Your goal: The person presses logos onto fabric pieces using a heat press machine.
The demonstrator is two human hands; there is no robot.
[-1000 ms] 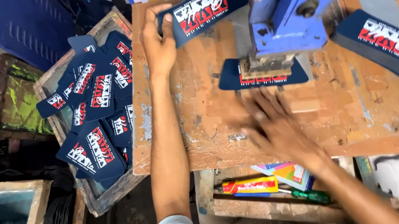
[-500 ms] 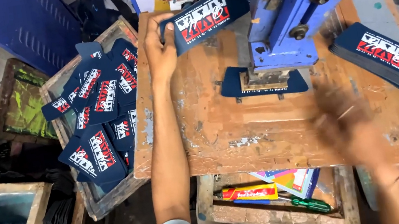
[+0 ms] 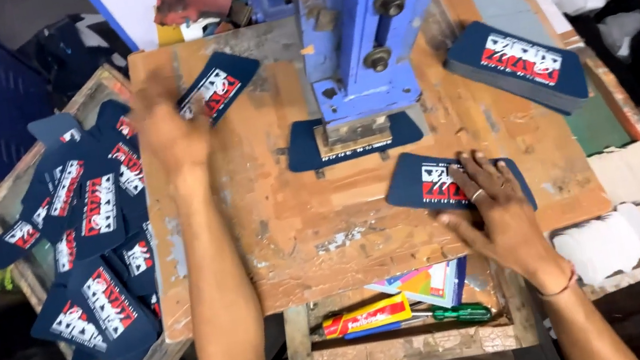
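1. At the far left, a shallow wooden tray (image 3: 26, 282) holds a loose heap of dark blue printed card pieces (image 3: 94, 241), each with a red and white design. These look like the finished ones, and there are many of them.

2. The left hand (image 3: 168, 131) hovers at the left edge of the worn wooden counter (image 3: 275, 221), blurred. One printed blue card (image 3: 220, 87) lies just beyond it; I cannot tell whether the fingers hold it or have let it go.

3. In the middle, a blue metal press (image 3: 360, 28) stands on the counter with a dark blue card blank (image 3: 355, 138) seated under its block. By my judgement that piece is in the stamping stage.

4. The right hand (image 3: 494, 208) lies flat, fingers spread, pressing on another printed blue card (image 3: 444, 182) just below the press, not gripping it.

5. At the far right, a neat stack of blue cards (image 3: 520, 67) rests on the counter, apparently the supply left to work through. The job seems well underway, not finished.
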